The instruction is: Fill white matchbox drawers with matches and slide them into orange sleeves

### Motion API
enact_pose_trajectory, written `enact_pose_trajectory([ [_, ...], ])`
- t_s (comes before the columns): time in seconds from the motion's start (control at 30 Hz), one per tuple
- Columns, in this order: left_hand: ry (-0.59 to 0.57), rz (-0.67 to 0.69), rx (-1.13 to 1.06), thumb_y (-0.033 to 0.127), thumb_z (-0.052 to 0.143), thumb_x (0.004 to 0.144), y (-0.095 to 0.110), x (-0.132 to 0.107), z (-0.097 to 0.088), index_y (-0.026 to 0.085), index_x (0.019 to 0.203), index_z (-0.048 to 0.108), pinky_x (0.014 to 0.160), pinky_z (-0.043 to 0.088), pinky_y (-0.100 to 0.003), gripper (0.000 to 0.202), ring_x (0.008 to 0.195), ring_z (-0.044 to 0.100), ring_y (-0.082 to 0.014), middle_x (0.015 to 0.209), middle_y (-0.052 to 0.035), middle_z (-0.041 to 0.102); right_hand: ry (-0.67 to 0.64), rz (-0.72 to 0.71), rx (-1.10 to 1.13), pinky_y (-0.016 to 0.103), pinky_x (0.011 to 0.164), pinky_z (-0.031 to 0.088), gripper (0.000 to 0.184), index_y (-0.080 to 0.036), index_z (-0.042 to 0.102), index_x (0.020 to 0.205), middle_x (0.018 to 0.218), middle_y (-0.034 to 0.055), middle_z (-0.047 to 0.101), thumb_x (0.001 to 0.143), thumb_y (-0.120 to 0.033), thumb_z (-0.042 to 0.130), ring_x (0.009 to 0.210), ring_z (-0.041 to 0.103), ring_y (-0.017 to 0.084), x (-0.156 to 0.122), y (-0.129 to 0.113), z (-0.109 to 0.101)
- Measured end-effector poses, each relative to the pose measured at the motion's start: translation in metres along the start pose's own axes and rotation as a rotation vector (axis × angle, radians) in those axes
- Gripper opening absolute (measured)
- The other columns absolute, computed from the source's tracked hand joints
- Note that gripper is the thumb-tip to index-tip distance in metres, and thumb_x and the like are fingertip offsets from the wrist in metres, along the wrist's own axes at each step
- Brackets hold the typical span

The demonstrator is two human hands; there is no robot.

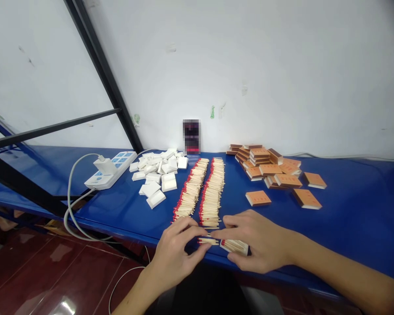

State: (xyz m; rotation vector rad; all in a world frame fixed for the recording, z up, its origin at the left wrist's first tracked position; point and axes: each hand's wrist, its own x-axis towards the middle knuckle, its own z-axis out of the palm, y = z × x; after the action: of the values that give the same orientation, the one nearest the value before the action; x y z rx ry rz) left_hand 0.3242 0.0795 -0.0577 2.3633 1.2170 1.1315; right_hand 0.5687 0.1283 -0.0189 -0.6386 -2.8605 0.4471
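At the front edge of the blue table (354, 210), my left hand (175, 253) pinches a small bundle of red-tipped matches (207, 240). My right hand (254, 243) grips a white inner tray (235, 247) partly filled with matches, its forefinger reaching toward the bundle. Just beyond my fingers lie two long rows of matches (203, 188) with their red heads to the left.
A heap of white inner trays (157, 175) lies left of the rows. Orange matchbox sleeves (272, 168) are piled and scattered to the right. A white power strip (110, 168) with cable sits far left. A black metal frame (95, 61) slants at left. A dark blurred object (191, 136) stands against the wall.
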Motion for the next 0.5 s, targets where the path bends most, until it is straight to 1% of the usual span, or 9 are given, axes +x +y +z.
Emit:
enact_pose_trajectory([
  [0.1, -0.001, -0.01, 0.004, 0.022, 0.071, 0.091, -0.0008, -0.0003, 0.0001, 0.021, 0.104, 0.071, 0.077, 0.054, -0.03, 0.013, 0.085, 0.065, -0.0183, 0.095, -0.0054, 0.067, 0.0, -0.002, -0.01, 0.029, 0.058, 0.024, 0.038, -0.024, 0.066, 0.122, 0.081, -0.0001, 0.053, 0.085, -0.031, 0.058, 0.065, 0.048, 0.015, 0.0, 0.0002, -0.0002],
  [0.23, 0.005, -0.005, 0.02, 0.023, 0.071, 0.091, -0.0014, -0.0006, -0.0003, 0.02, 0.101, 0.072, 0.076, 0.054, -0.03, 0.011, 0.085, 0.065, -0.0187, 0.094, -0.0053, 0.066, -0.001, -0.002, -0.008, 0.028, 0.058, 0.023, 0.035, -0.024, 0.067, 0.119, 0.08, -0.0002, 0.053, 0.085, -0.031, 0.058, 0.064, 0.047, 0.015, 0.0003, 0.0003, 0.0],
  [0.37, -0.044, -0.005, 0.05, 0.025, 0.069, 0.093, 0.0003, 0.0004, -0.0024, 0.021, 0.101, 0.074, 0.076, 0.054, -0.03, 0.01, 0.084, 0.065, -0.0185, 0.094, -0.0052, 0.066, -0.001, 0.003, 0.009, 0.028, 0.059, 0.024, 0.034, -0.024, 0.068, 0.116, 0.08, 0.0002, 0.054, 0.084, -0.031, 0.059, 0.065, 0.049, 0.015, -0.0004, 0.0009, -0.0002],
  [0.5, -0.049, -0.004, 0.053, 0.027, 0.067, 0.094, 0.0008, 0.0015, -0.003, 0.021, 0.096, 0.074, 0.075, 0.054, -0.029, 0.009, 0.083, 0.065, -0.0179, 0.092, -0.005, 0.066, 0.038, 0.03, 0.086, 0.027, 0.062, 0.03, 0.043, -0.021, 0.065, 0.126, 0.086, 0.0027, 0.061, 0.086, -0.032, 0.06, 0.071, 0.056, 0.016, -0.0025, 0.0041, -0.0001],
])
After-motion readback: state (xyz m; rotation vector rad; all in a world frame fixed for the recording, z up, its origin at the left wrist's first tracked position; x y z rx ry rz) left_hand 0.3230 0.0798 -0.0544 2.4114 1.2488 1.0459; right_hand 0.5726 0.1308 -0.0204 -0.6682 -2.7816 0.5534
